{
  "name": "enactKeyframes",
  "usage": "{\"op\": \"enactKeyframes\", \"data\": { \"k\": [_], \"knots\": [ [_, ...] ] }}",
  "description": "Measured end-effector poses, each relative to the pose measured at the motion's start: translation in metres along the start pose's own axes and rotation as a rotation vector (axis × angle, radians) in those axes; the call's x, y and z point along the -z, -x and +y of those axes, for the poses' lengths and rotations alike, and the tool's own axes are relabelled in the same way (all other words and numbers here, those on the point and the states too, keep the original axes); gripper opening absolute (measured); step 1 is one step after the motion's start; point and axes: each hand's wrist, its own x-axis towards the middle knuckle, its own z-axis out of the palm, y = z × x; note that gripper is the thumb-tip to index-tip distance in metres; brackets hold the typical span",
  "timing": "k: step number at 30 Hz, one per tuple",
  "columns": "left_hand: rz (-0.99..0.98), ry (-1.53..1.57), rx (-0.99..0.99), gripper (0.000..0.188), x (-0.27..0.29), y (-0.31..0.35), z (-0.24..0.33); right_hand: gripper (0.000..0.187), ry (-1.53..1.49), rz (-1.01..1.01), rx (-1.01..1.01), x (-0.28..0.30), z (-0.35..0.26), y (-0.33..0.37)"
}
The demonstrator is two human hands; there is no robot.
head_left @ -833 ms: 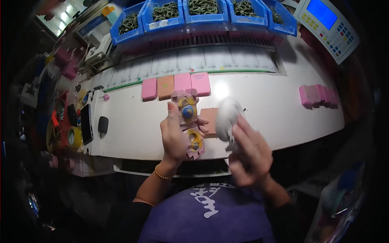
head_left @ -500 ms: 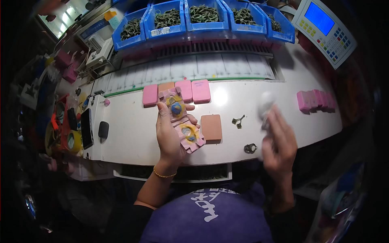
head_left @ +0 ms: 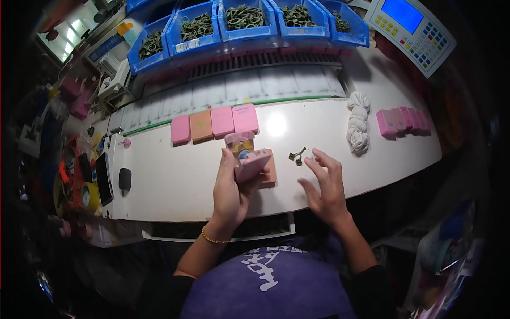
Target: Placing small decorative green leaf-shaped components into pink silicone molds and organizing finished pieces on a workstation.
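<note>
My left hand is wrapped around a pink two-part rubber mould. Its halves are folded partway toward each other, and some yellow and blue shows in the gap. Under that hand an orange-brown block lies on the table, partly covered. My right hand hovers empty over the table, fingers apart. Just left of its fingertips lies a small dark green branched piece. A twisted white cloth lies farther right, out of both hands. The ring-like piece seen earlier is hidden, apparently behind my right hand.
Pink blocks and a brown one stand in a row behind the mould. More pink blocks sit at right. Blue bins of dark rings line the back. A keypad device stands back right; a phone lies left.
My right hand has put the white cloth down on the right and moved left, fingers now spread. In my left hand the mould has gone from spread open to partly folded.
</note>
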Motion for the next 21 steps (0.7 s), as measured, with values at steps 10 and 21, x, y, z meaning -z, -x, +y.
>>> {"op": "enactKeyframes", "data": {
  "k": [10, 21],
  "knots": [
    [-0.369, -0.273, -0.115, 0.056, -0.007, 0.020, -0.006, 0.029, -0.175, 0.158, 0.311, 0.009, -0.040, -0.043],
    [-0.544, -0.611, -0.236, 0.052, 0.002, 0.022, -0.002, 0.045, -0.078, 0.239, 0.252, 0.017, -0.036, -0.043]
  ]
}}
